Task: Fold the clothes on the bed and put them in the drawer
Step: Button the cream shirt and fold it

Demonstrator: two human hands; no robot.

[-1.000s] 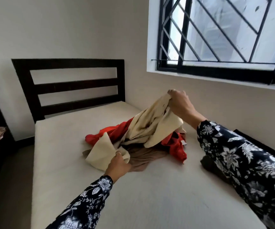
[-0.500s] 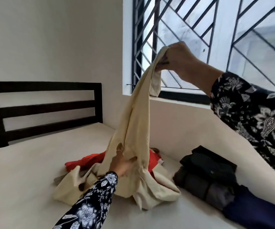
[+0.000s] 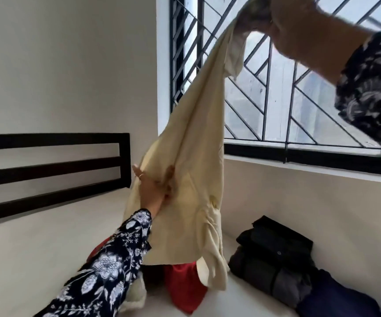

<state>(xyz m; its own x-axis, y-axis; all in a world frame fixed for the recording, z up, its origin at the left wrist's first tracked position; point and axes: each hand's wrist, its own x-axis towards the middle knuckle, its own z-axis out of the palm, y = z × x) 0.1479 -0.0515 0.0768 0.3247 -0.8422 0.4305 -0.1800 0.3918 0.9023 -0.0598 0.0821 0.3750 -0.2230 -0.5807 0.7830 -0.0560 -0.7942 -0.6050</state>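
Note:
A cream garment hangs stretched in the air above the bed. My right hand grips its top end high in front of the window. Lower down, my left hand holds the cloth at its middle, thumb in front and fingers behind the fabric. The garment's bottom end dangles just over a red garment, which lies crumpled on the mattress and is partly hidden by my left sleeve. No drawer is in view.
A stack of folded dark clothes sits on the bed by the wall under the window. A dark blue bundle lies beside it. The dark slatted headboard stands at the left.
My right hand has lifted the cream garment from the pile to high in front of the window. My left hand rose with the cloth, and the garment now hangs clear of the mattress.

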